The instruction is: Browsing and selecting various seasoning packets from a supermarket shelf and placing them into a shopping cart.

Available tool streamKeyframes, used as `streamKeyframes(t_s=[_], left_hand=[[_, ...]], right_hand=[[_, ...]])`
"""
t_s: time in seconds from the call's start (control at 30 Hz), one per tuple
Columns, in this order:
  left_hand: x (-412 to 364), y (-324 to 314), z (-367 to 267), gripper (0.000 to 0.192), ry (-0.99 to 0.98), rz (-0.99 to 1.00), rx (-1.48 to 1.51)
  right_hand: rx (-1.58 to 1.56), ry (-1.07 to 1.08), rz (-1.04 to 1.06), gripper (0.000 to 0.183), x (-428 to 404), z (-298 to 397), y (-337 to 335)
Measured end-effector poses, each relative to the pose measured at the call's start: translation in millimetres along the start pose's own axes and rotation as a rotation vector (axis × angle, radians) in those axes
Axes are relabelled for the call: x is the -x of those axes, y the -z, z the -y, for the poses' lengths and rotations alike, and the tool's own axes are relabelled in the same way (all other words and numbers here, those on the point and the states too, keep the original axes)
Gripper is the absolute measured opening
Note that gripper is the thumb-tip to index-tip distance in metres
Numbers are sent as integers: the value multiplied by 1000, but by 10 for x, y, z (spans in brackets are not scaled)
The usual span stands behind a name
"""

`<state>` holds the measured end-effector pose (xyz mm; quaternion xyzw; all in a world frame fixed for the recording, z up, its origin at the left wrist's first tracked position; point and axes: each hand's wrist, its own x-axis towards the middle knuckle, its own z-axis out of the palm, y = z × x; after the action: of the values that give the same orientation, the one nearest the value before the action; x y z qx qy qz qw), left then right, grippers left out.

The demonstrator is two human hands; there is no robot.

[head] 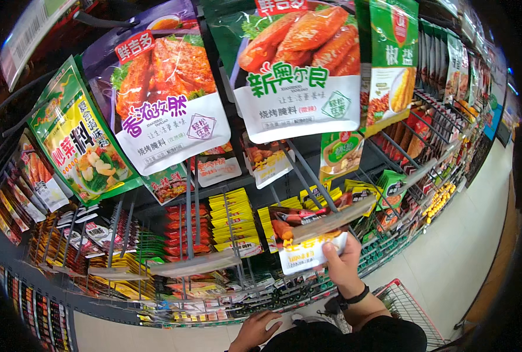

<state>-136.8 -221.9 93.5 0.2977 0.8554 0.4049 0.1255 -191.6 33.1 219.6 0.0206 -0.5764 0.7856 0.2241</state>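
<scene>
My right hand [344,259] grips the lower right edge of a seasoning packet [305,255] with a white bottom and yellow lettering. A clear price-label holder on a hook crosses in front of this packet, so whether the packet hangs on the hook cannot be told. A dark band circles my right wrist. My left hand [259,328] is low in the view, fingers apart, holding nothing. Above hang a purple-and-white marinade packet [168,97] and a green-and-white one [296,75]. Yellow packets [234,220] stand in a row left of the held packet.
Long metal hooks [309,171] stick out from the rack. A green stir-fry seasoning packet [82,136] hangs at the left, and red packets [186,229] fill a lower section. A wire shopping cart [410,308] with a red rim stands at the lower right on the pale tiled floor [454,246].
</scene>
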Motion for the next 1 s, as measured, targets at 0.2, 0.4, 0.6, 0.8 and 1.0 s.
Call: streamKeyframes(t_s=[0.2,0.4,0.6,0.8,1.0], left_hand=[[-108,-47,45,21,-52,-60,-73],[-235,-16,-86,20,-47,5,-46],[-242,-70,-90,19,-51,-27,-35],[-268,-114,-112,20,-77,-43,-97],[-194,-134,-114,22,-70,-54,-49]], right_hand=[[-57,-22,61,24,-68,113,20],[-164,40,51,47,-181,-80,33],[-162,209,120,29,-323,-37,-87],[-394,75,149,45,-492,115,-273],[-521,60,186,54,-655,40,-289]])
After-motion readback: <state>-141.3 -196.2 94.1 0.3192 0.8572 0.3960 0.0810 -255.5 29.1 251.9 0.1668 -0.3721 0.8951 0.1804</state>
